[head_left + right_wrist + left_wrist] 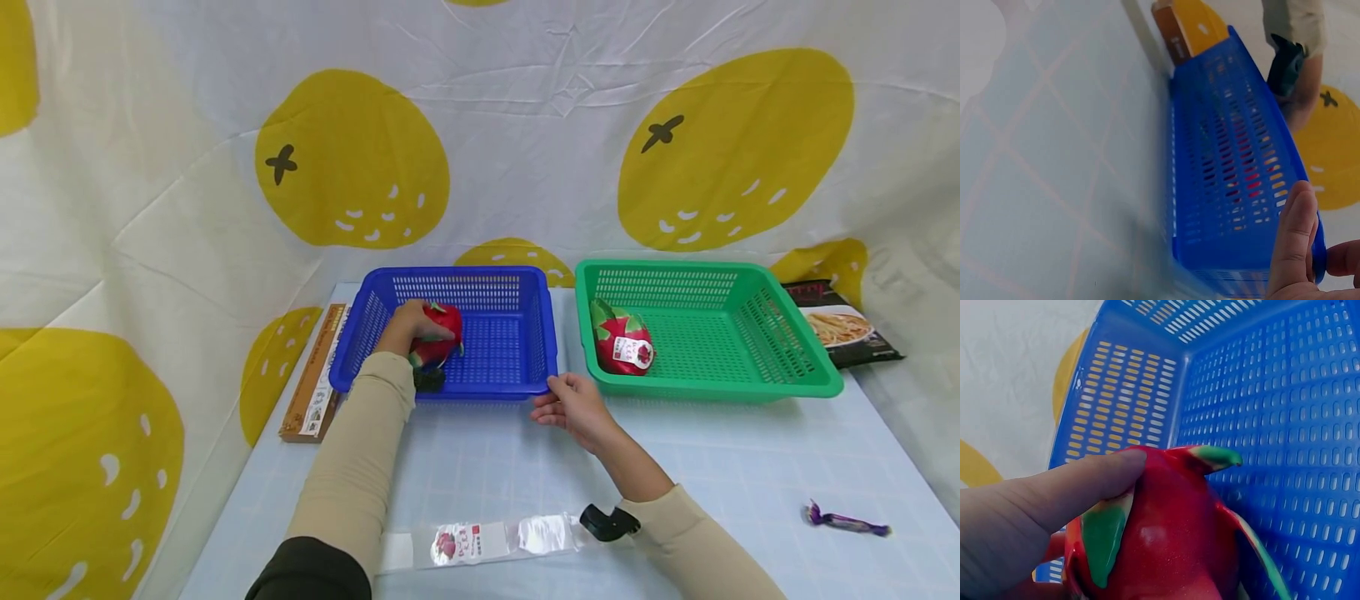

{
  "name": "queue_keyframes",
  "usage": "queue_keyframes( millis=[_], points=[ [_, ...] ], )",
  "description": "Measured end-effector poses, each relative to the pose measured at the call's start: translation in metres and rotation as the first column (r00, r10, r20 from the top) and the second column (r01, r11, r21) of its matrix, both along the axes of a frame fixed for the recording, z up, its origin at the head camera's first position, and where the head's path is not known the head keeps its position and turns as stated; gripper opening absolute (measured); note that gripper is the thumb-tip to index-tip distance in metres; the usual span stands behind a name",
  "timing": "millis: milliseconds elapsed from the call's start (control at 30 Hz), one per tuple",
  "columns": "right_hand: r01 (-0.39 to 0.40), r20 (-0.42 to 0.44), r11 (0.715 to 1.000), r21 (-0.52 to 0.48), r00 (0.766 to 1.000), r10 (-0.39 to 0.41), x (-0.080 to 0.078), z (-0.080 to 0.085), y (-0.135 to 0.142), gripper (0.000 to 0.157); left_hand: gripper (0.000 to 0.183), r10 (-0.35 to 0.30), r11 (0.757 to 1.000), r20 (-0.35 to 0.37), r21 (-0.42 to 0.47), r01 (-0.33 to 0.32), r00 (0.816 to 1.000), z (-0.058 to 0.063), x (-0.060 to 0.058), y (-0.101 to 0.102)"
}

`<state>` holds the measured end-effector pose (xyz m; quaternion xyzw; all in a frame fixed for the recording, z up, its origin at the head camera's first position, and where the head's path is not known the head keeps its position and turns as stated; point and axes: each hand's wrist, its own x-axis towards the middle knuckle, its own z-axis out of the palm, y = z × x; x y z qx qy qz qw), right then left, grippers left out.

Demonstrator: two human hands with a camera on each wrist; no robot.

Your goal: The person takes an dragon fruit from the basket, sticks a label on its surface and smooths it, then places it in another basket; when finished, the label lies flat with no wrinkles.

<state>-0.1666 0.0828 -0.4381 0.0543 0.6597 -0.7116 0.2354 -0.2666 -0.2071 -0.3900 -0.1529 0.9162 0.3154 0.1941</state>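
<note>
My left hand (408, 327) reaches into the blue basket (487, 389) and grips a red dragon fruit (446, 320) with green-tipped scales. In the left wrist view, the thumb lies across the top of the dragon fruit (1166, 531), near the basket's slotted wall; its underside is out of sight. My right hand (581, 410) pinches the rim at the basket's front right corner. Fingers on both sides of that rim show in the right wrist view, along with the slotted outer wall of the basket (1235, 181).
Right of the blue basket stands a green basket (705, 386) holding a labelled dragon fruit (624, 340). A brown box (311, 375) lies at the left, a black food packet (840, 325) at the right. Nearer are a clear labelled wrapper (487, 542) and a purple-wrapped candy (847, 522).
</note>
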Motion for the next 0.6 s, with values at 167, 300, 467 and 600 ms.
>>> queue_keyframes(
  millis=[167,300,467,600],
  points=[
    [0.007,0.004,1.0,-0.007,1.0,-0.006,0.0,-0.001,0.0,0.028,0.092,-0.019,1.0,0.027,-0.016,0.02,0.999,0.0,0.001,0.0],
    [0.008,0.015,1.0,-0.013,1.0,-0.008,0.0,-0.001,-0.001,0.03,0.089,-0.038,0.997,-0.019,-0.062,0.037,0.999,-0.001,0.003,0.001],
    [0.008,0.012,1.0,-0.018,1.0,-0.008,0.0,-0.001,-0.001,0.032,0.09,-0.051,0.995,-0.072,-0.09,0.044,0.996,0.001,0.005,0.002],
    [0.018,0.002,1.0,0.016,1.0,-0.018,0.0,-0.001,0.001,0.033,0.091,-0.058,0.996,-0.143,-0.073,0.048,0.988,0.012,0.008,0.005]
  ],
)
